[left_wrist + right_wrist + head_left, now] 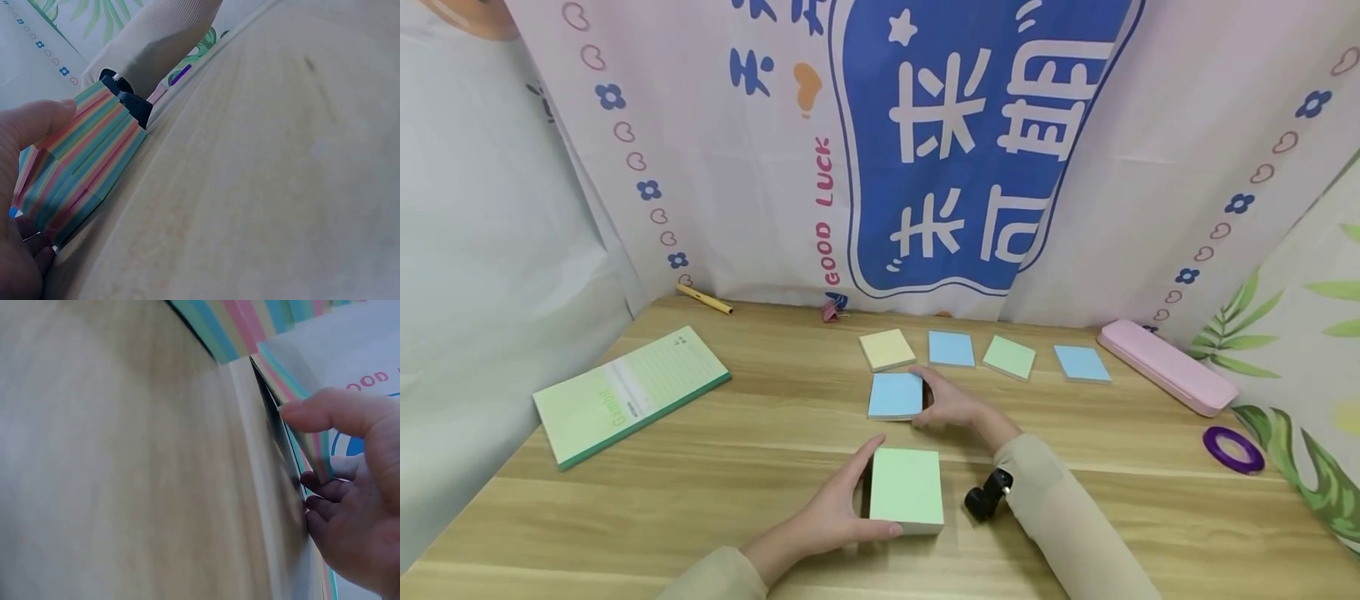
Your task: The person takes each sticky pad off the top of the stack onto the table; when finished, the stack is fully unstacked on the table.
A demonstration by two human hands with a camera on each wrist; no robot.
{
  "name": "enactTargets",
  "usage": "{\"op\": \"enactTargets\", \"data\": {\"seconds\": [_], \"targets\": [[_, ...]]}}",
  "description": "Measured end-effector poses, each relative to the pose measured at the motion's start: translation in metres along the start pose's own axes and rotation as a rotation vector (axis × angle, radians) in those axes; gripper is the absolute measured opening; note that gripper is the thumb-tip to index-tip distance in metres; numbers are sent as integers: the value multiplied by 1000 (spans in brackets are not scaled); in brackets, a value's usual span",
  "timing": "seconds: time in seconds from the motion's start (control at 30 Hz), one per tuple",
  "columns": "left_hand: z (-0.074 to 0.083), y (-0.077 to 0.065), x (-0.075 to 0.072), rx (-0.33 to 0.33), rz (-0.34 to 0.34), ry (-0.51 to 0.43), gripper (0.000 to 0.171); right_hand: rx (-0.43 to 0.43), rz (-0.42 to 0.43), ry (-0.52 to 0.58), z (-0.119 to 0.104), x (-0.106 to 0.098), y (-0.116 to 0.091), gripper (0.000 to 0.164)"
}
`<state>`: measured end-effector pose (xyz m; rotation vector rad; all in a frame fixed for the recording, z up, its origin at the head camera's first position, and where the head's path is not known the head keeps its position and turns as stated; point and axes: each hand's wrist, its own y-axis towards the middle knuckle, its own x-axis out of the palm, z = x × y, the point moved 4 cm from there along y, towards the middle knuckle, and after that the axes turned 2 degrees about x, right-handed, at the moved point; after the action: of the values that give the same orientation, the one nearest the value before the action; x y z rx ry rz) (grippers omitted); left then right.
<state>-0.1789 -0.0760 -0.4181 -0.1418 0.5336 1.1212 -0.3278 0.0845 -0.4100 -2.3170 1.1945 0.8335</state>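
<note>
On the near middle of the table, my left hand [827,518] grips a thick block of sticky notes [907,485] with a light green top, thumb on the near side and fingers at the far left corner. Its striped, multicoloured side [87,156] faces the left wrist view. Beyond it, my right hand [951,403] pinches the right edge of a thin blue-topped sticky note pad [895,395] between thumb and fingers. In the right wrist view this pad shows a striped edge [317,450], tilted up with a dark gap beneath.
Behind lie a yellow pad [887,349], a blue pad [951,347], a green pad [1009,357] and another blue pad [1082,363]. A pink case [1168,367] and purple tape roll [1217,443] are right; a green notebook [632,396], yellow pen [703,299] and binder clips [831,311] left.
</note>
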Motion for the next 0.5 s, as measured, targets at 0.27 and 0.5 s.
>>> {"op": "enactTargets", "data": {"seconds": [0.27,0.5], "targets": [[-1,1,1,9,10,-9,96,37,41,71,4,-7,-8,85],[-1,1,1,5,12,-8,98,-47,88,179,-10,-18,-38,75]]}}
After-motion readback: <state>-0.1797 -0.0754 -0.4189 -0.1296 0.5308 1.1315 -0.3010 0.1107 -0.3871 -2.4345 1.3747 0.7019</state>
